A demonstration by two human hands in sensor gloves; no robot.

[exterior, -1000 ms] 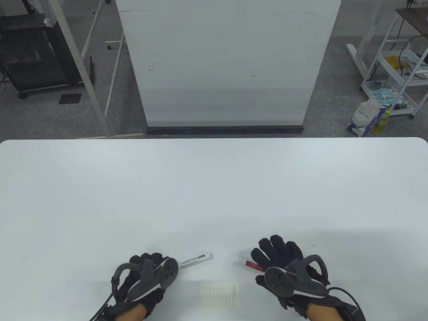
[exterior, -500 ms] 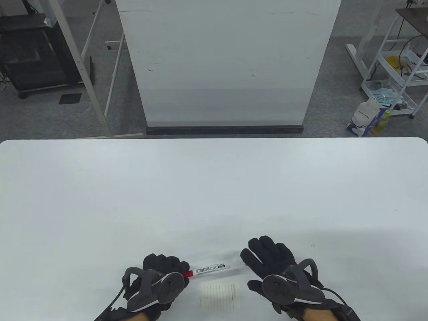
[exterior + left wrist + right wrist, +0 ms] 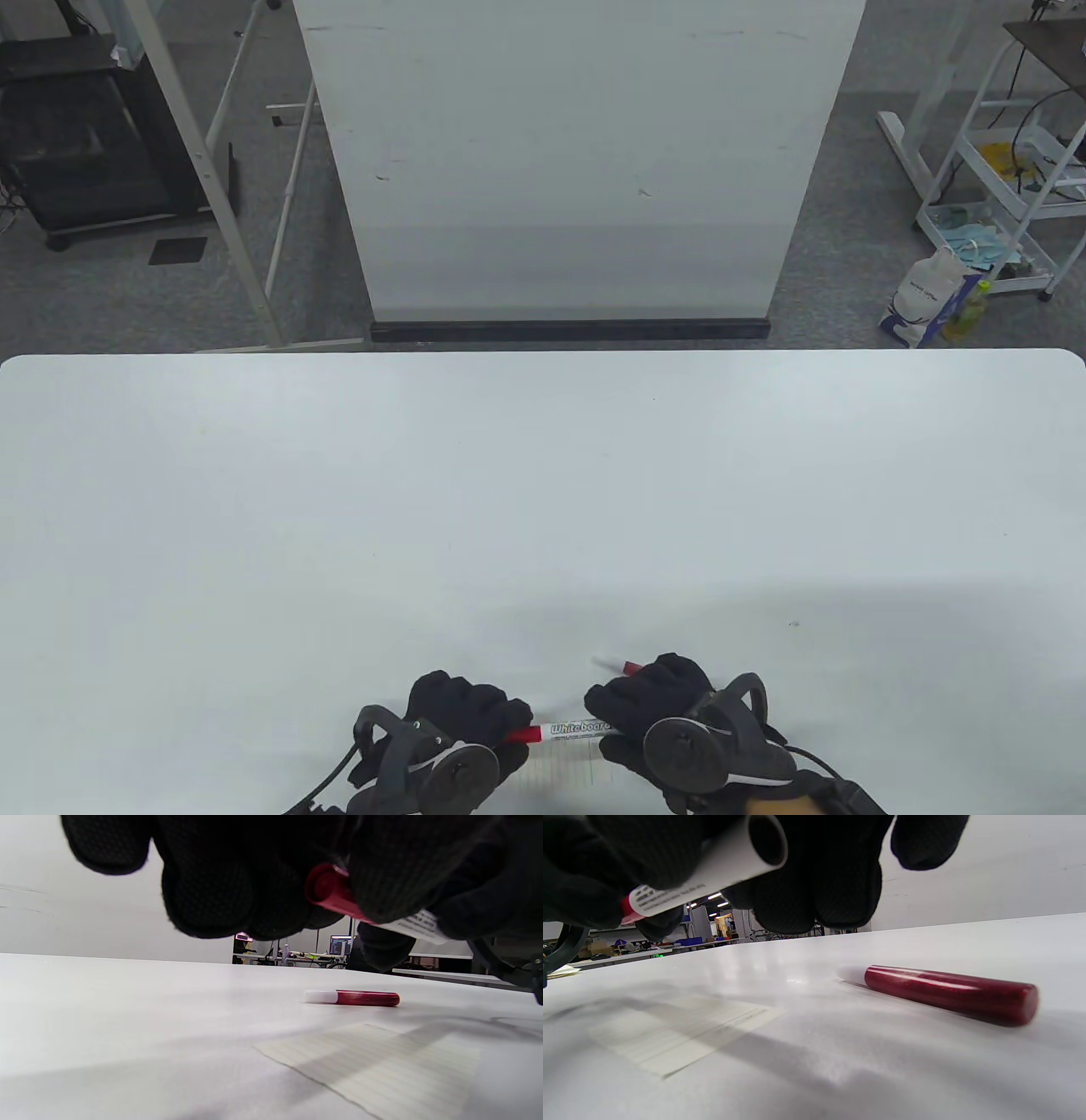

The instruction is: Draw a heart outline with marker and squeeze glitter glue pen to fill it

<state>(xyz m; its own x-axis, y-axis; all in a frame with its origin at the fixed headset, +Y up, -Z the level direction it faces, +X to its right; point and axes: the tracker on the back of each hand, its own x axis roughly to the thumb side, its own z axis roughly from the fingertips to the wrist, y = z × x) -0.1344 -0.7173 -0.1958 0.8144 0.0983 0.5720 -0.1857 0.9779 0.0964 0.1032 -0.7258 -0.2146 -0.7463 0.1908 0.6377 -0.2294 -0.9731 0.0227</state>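
I hold the marker in the air between my 2 hands, just above the lined paper, which I take as my landmark. Its long axis runs left to right across me: my left hand is curled round the red cap end, my right hand is curled round the white barrel end. I judge the next move is to pull the cap off, so the 2 hands must draw apart along that axis. The paper lies flat on the table, under the marker and bare of any heart outline. The glitter glue pen lies on the table just beyond the paper, toward my right hand, nearly parallel to the marker, its pale cap pointing left. My right hand is nearer to it. No container is in sight on the table.
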